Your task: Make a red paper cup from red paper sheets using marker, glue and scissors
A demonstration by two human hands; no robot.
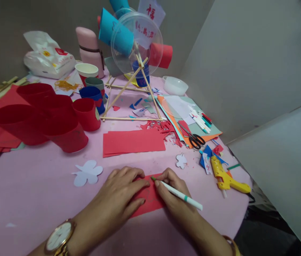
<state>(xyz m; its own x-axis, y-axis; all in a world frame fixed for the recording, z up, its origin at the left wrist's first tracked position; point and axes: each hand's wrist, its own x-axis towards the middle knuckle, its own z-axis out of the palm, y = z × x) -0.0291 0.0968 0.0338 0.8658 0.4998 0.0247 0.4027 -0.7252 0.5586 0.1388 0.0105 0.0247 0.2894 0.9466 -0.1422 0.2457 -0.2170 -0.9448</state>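
My right hand [174,190] grips a white marker pen [184,196] with a green band, its green tip on a piece of red paper [154,199]. My left hand [129,190] lies over the left part of that paper, fingers stretched out and pressing on it. Faint drawn lines seem to show on the paper between the hands. To the left lies a white paper cutout [88,173] of a flower or butterfly shape. A smaller white flower cutout [181,161] rests beyond my right hand. Red paper strips [134,142] are stacked just ahead.
Several red paper cups [67,135] stand at the left. A stick frame [126,118] carries a plastic disc with paper cups. Scissors [196,140], markers [201,121] and a yellow glue gun [227,179] lie at the right, with red scraps [163,128] nearby.
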